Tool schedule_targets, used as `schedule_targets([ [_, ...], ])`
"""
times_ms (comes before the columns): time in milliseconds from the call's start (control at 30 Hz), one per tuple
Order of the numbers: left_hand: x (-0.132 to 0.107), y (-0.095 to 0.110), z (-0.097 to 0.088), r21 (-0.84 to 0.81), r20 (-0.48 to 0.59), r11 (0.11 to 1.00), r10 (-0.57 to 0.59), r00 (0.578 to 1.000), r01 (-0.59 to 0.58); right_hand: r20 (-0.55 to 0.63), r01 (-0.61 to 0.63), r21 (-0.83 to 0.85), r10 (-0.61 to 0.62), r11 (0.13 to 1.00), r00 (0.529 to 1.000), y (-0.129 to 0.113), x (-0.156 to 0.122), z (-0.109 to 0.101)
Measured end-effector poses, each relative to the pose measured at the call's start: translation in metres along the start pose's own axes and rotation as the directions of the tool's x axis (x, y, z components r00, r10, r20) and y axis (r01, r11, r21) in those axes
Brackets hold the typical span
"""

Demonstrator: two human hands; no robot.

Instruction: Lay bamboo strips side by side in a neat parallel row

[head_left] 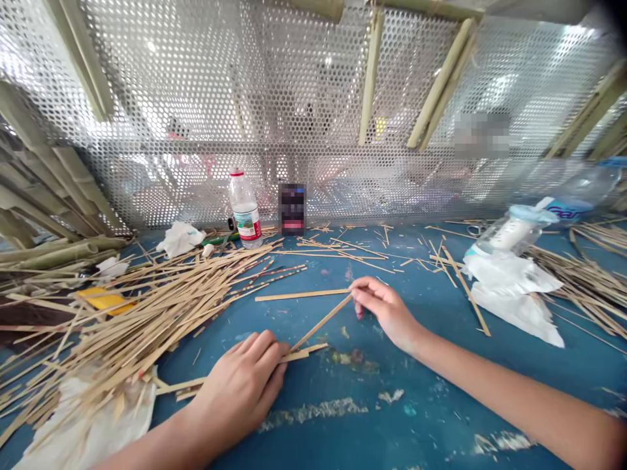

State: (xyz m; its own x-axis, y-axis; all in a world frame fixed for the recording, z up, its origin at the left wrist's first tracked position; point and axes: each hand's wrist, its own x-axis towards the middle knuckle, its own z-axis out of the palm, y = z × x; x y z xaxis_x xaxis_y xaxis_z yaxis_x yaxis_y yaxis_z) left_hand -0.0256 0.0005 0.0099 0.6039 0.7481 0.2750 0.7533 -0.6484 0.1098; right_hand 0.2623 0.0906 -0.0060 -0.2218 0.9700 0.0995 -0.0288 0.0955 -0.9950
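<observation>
My right hand [385, 307] pinches a thin bamboo strip between thumb and fingertips, just above the blue table. From that pinch one narrow length [321, 323] slants down to my left hand. A second length [301, 296] runs left from the same fingertips; whether both are one folded strip I cannot tell. My left hand [247, 375] is closed low over the table, its fingers pressed together on flat bamboo strips [304, 353]. Their ends stick out on both sides of that hand, and its fingers hide the part between.
A big heap of bamboo strips [161, 313] spreads over the left side. Behind stand a water bottle [249, 219] and a phone [292, 209] against a perforated metal screen [304, 85]. Crumpled tissue [512, 287] and a clear jar [512, 232] sit at right, near more strips [582, 281].
</observation>
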Motion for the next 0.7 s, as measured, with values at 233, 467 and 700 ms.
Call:
schedule_targets([
  [233, 0.0011, 0.0016, 0.0005, 0.0, 0.006, 0.999, 0.035, 0.999, -0.035, -0.287, 0.001, 0.271, 0.08, 0.963, 0.954, 0.0015, 0.0107, -0.0099],
  [467, 0.0014, 0.0058, -0.0015, -0.023, 0.083, 0.999, 0.028, 0.996, -0.026, -0.331, 0.107, 0.131, -0.058, 0.986, 0.942, -0.0023, 0.0081, -0.0106],
  [700, 0.0012, 0.009, -0.0005, -0.093, 0.118, 0.995, 0.051, 0.992, -0.04, -0.154, 0.109, 0.099, -0.093, 0.989, 0.984, -0.0022, 0.006, -0.0106],
])
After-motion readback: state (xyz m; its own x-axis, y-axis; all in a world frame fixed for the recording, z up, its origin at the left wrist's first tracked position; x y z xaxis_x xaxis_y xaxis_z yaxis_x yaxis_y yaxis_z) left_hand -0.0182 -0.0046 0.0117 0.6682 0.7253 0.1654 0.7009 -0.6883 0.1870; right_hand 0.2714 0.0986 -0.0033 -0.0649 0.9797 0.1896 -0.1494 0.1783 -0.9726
